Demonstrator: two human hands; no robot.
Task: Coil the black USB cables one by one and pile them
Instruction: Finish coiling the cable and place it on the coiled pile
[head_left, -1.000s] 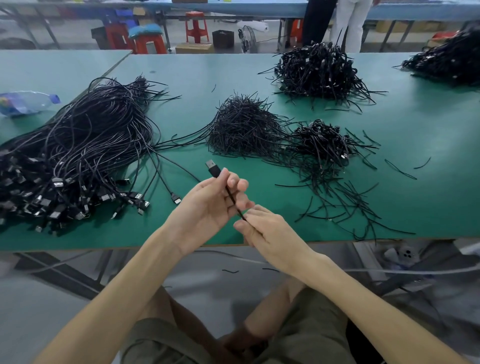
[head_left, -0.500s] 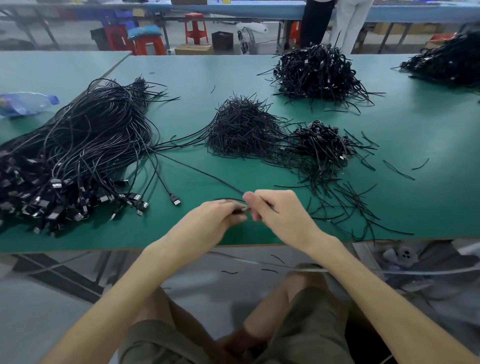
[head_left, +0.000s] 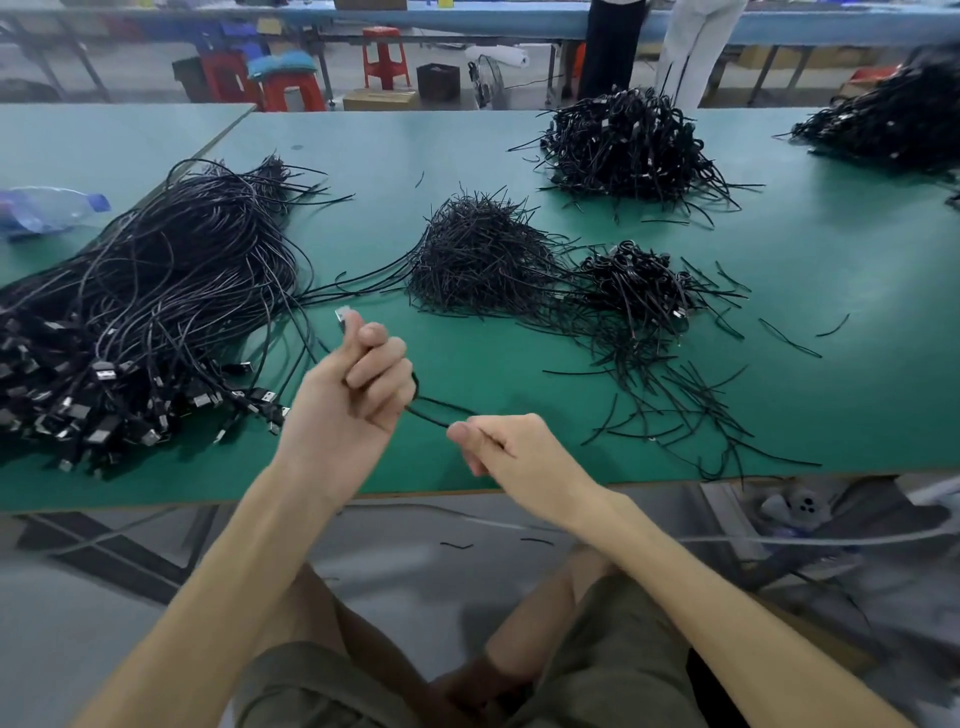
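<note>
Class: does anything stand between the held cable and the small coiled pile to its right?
Nothing tall does. Between the cable and the coiled pile only thin loose ties lie flat on the table.

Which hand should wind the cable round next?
Right, probably. The right hand pinches the loose stretch of cable, so it can loop it round. The left hand grips the end with the plug sticking out, so it suits holding the coil.
</note>
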